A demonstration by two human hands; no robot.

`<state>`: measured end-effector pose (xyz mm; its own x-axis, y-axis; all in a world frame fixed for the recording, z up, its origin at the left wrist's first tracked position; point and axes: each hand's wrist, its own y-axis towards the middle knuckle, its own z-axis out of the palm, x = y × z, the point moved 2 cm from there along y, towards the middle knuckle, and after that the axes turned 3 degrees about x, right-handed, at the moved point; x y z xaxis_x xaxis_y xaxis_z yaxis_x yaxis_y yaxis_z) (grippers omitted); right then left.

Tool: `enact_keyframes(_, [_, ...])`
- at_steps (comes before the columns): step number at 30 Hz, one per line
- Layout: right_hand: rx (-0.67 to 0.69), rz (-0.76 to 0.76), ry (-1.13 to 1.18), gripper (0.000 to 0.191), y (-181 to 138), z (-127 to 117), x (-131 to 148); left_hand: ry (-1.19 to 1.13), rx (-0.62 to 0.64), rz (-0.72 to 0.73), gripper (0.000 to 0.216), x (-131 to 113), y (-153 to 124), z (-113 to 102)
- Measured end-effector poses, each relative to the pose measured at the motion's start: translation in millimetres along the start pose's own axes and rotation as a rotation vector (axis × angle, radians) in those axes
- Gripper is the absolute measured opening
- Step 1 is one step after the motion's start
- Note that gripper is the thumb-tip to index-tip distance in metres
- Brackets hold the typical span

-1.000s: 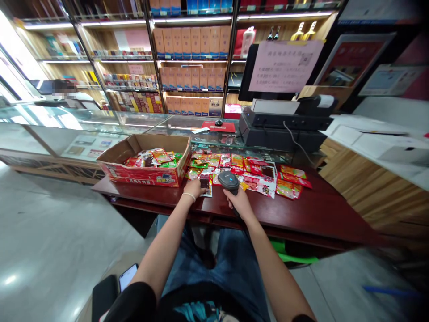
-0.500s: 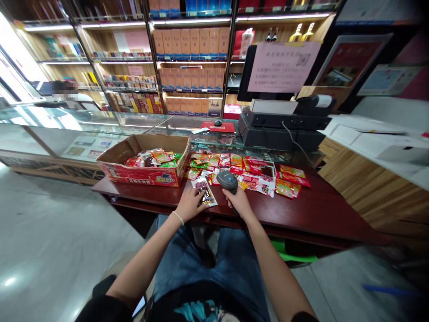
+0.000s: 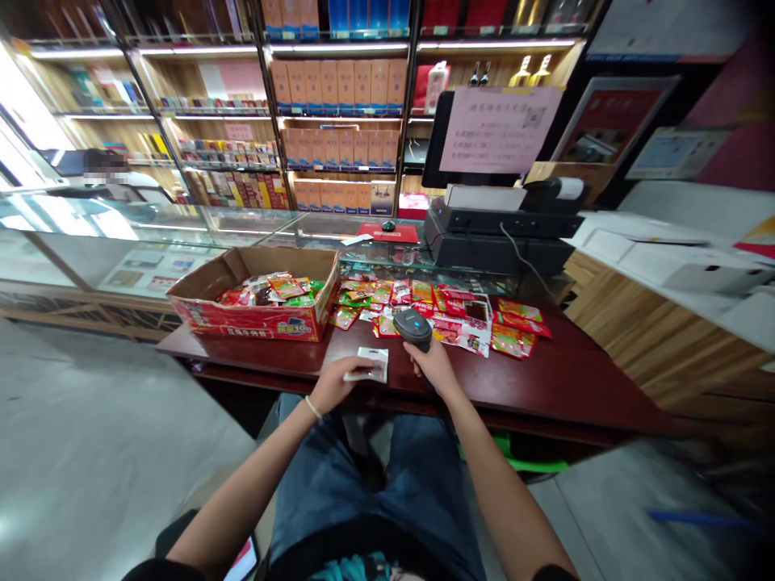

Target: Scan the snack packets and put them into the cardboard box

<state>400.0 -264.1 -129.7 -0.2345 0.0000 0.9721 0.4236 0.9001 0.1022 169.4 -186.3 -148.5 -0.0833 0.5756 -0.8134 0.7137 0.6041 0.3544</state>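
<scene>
My left hand (image 3: 339, 382) is closed on a small whitish snack packet (image 3: 376, 365), held at the front edge of the dark red desk (image 3: 581, 383). The print on its near face is too faint to read. In my right hand (image 3: 433, 365) is a black handheld barcode scanner (image 3: 412, 324), gripped by its handle, a blue light glowing on top. The scanner's head points away from me, just right of the packet. Beyond it lie several snack packets (image 3: 445, 300), mostly red, green and orange, spread over the desk.
A red open cardboard box (image 3: 242, 324) with more packets stands at the desk's left. Behind are a glass counter (image 3: 209, 216), a monitor with a pink notice (image 3: 497, 129) and a black cash drawer (image 3: 484, 246). At far left a person (image 3: 124, 184) is partly visible.
My left hand has picked the packet up off the desk, drawn it toward me and turned it so a paler face shows. The scanner stays in my right hand, nearly still.
</scene>
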Motion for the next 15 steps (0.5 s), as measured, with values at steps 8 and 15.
enact_keyframes(8, [-0.031, -0.022, 0.005, 0.036, 8, -17, 4, -0.857, -0.346, -0.229, 0.054, -2, 77, -1])
enact_keyframes(15, [-0.007, 0.032, 0.051, 0.04, 15, -26, 15, -1.257, -0.32, -0.439, 0.024, 18, 109, 7])
